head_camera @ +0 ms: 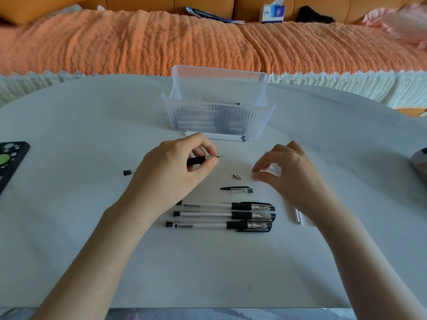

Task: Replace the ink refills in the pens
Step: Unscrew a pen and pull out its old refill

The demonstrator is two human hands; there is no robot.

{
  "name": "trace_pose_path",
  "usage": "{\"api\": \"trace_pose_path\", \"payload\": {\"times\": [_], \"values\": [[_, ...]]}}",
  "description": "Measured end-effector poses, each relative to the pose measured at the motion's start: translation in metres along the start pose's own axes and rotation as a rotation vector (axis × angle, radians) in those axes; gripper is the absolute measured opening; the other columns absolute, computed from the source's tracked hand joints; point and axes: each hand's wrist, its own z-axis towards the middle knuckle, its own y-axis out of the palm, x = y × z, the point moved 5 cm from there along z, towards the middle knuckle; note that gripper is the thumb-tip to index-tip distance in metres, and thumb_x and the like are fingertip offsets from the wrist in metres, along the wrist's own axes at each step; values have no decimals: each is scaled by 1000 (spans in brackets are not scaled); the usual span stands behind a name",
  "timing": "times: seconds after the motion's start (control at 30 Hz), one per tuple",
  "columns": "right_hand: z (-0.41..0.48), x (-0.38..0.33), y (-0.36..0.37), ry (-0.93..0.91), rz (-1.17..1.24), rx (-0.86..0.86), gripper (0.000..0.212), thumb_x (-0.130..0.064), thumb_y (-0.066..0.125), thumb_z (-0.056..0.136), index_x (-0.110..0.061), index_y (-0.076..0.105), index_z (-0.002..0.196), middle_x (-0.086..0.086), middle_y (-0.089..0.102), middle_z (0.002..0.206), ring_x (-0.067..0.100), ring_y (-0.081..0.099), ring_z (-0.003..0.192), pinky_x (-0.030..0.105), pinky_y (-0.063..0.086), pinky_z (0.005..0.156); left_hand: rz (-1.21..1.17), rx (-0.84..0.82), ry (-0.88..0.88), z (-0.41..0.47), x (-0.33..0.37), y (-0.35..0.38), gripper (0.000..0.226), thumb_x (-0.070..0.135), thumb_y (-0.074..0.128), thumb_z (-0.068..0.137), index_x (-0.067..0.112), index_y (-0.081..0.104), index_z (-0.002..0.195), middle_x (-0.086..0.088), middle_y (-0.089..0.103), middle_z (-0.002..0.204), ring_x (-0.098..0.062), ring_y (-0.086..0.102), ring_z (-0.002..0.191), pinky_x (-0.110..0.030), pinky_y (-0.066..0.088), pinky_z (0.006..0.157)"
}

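My left hand grips an open pen barrel by its black grip, the refill tip poking out to the right and the pen's black end cap sticking out to the left. My right hand hovers over the table with curled fingers beside a small clear piece; whether it holds it is unclear. A metal nose cone lies between my hands. A loose pen cap lies below it. Three capped pens lie in a row near me. New refills lie against the box.
A clear ribbed plastic box with several pens stands at the table's middle back. Used white refills lie under my right forearm. A black patterned object sits at the left edge, a dark object at the right edge. An orange sofa is behind.
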Motion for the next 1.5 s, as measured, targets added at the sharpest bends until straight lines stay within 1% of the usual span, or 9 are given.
{"api": "trace_pose_path", "payload": {"times": [0.1, 0.23, 0.4, 0.53, 0.7, 0.8, 1.0, 1.23, 1.5], "values": [[0, 0, -1, 2, 1, 3, 4, -26, 73, 78, -28, 70, 79, -13, 56, 81, 8, 37, 88, 12, 31, 67, -12, -1, -7, 0, -1, 1, 6, 35, 62, 83, 31, 60, 86, 17, 62, 76, -8, 59, 75, -23, 45, 64], [-2, -10, 0, -7, 138, 33, 5, -29, 72, 78, -28, 70, 83, -15, 57, 82, 4, 37, 84, 2, 29, 72, -30, -10, -7, 1, -3, 2, 4, 29, 64, 85, 29, 61, 88, 15, 61, 75, -4, 55, 73, -9, 35, 57], [-3, -19, 16, -29, 157, -24, 5, -31, 71, 79, -27, 69, 82, -15, 56, 82, -5, 39, 85, 3, 30, 72, -51, -20, 7, 1, -1, 4, 6, 25, 64, 85, 27, 63, 91, 12, 64, 77, -10, 55, 75, -11, 38, 61], [-1, -20, 19, -51, 120, 8, 4, -25, 72, 79, -25, 68, 77, -14, 55, 79, 3, 36, 79, 4, 31, 72, -42, -53, 28, 1, -1, 6, 10, 25, 63, 85, 27, 62, 94, 13, 65, 79, -11, 57, 73, -13, 38, 61], [-1, -24, 13, -59, 133, 25, 3, -25, 69, 82, -23, 67, 82, -20, 53, 75, 3, 44, 78, 4, 33, 71, -68, -71, 12, 2, -1, 5, 13, 27, 65, 84, 29, 53, 89, 17, 66, 78, 3, 57, 79, -6, 36, 64], [-1, -26, 0, -25, 317, 62, 2, -20, 69, 82, -18, 68, 81, -10, 65, 77, -4, 53, 66, 6, 35, 62, -77, -70, 1, 2, 0, 4, 13, 26, 68, 82, 26, 55, 86, 19, 66, 77, 7, 56, 78, -5, 37, 66], [-1, -23, -10, 9, 505, 107, 10, -15, 72, 77, -23, 67, 73, -7, 70, 71, 30, 51, 65, 22, 38, 58, -59, -80, 4, 2, 0, 5, 13, 27, 69, 80, 26, 58, 87, 17, 66, 82, 7, 57, 76, -3, 36, 65], [-4, -32, -9, -6, 459, 60, 8, -13, 72, 78, -19, 68, 75, -20, 63, 64, 2, 52, 61, 7, 38, 60, -56, -89, 9, 2, 3, 7, 14, 25, 70, 80, 23, 60, 89, 17, 67, 83, 4, 58, 84, -6, 40, 67], [-5, -40, -7, -27, 437, 19, 11, -12, 69, 81, -21, 66, 76, -17, 62, 66, 1, 52, 67, 7, 39, 65, -18, -96, 15, 0, 5, 12, 15, 30, 70, 79, 30, 57, 87, 15, 68, 84, -5, 64, 86, -27, 49, 71]]}}
